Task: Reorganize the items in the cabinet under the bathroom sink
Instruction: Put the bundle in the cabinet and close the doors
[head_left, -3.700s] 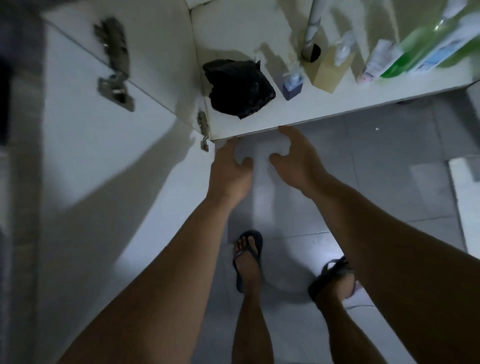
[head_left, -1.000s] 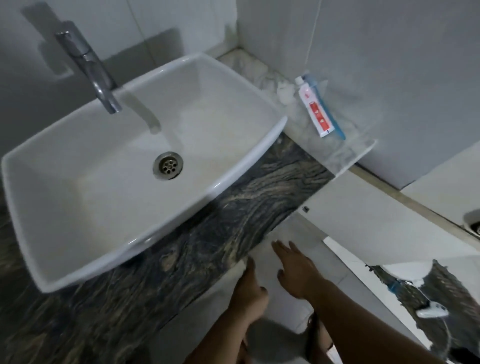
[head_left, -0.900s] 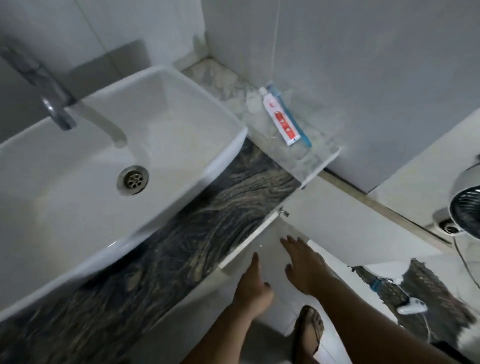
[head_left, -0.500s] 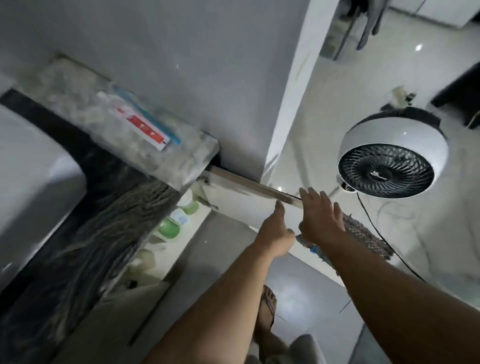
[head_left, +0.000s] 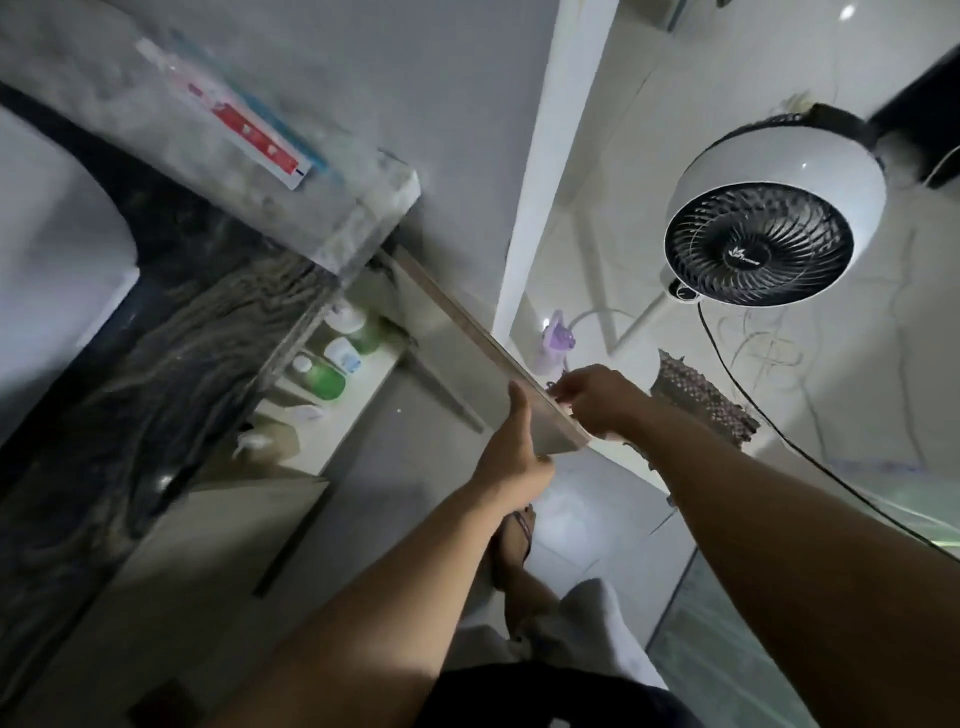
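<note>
Cabinet door (head_left: 467, 364) at frame centre is gripped by both hands, left hand (head_left: 511, 457) and right hand (head_left: 597, 397), open on neatly shelved bottles (head_left: 332, 358), probably about to close

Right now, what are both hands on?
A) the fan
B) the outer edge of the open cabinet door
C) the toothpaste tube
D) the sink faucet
B: the left hand and right hand flank the free edge of the open cabinet door, thumb on its inner face.
</note>
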